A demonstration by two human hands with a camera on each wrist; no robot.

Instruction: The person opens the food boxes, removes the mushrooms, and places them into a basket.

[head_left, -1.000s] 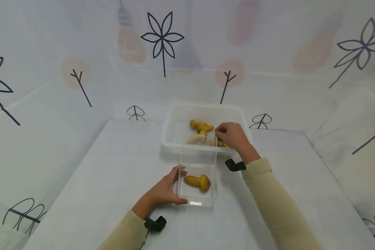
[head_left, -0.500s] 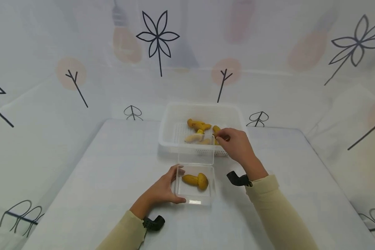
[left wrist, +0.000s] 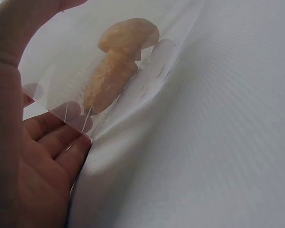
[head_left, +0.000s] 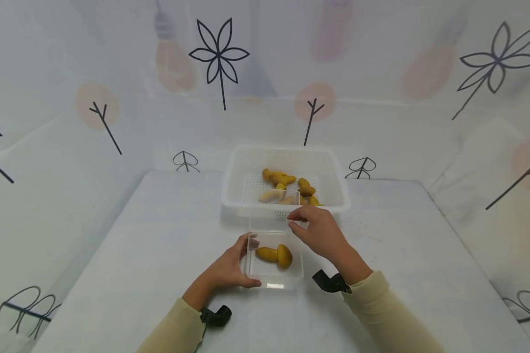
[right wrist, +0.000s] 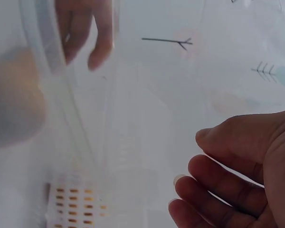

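Observation:
A clear plastic box (head_left: 265,272) stands on the white table with its clear lid (head_left: 269,223) swung up at the far side. One yellow-brown mushroom (head_left: 274,255) lies inside it, its cap to the right; the left wrist view shows the same mushroom (left wrist: 114,71) through the wall. My left hand (head_left: 229,267) grips the box's left side between thumb and fingers. Close to the raised lid's right edge is my right hand (head_left: 322,235). In the right wrist view, that right hand (right wrist: 242,175) has loosely bent fingers and nothing between them and the thumb.
Behind the lid stands a white perforated basket (head_left: 287,156) holding several yellow-brown mushrooms (head_left: 306,190), some seen through the lid. A white patterned sheet (head_left: 380,127) rises behind the table. Each wrist wears a black camera (head_left: 216,316).
My right hand has come back from over the basket toward me, down to the lid's right edge. The left hand keeps its grip on the box.

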